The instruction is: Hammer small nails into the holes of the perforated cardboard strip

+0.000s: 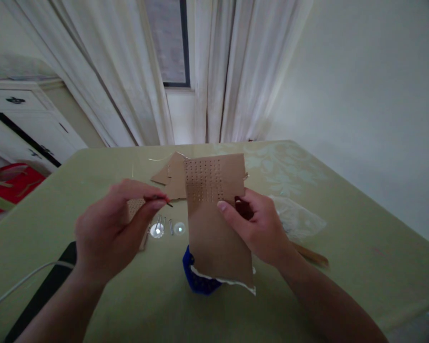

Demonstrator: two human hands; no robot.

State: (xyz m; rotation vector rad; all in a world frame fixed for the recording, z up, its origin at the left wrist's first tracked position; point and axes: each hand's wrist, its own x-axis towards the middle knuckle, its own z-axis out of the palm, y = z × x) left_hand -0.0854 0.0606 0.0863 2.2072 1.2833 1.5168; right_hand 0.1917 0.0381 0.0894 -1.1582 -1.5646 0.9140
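Held up over the table by my right hand (255, 221) is a piece of brown cardboard (218, 228), thumb on its face and fingers behind. Rows of small punched holes fill its upper left part, and its lower edge is torn and whitish. My left hand (117, 224) is closed in a pinch, left of the cardboard and apart from it. A thin dark pointed piece (169, 205) sticks out from between the fingertips; its kind cannot be made out. Below and behind the cardboard a blue container (196, 281) is partly hidden.
Beyond my hands lie more cut cardboard (177, 181), clear round discs (157, 230) and thin metal pins (171, 227). To the right are a clear plastic bag (300, 219) and a wooden handle (312, 256). A black object (43, 290) with a white cable (28, 276) lies left.
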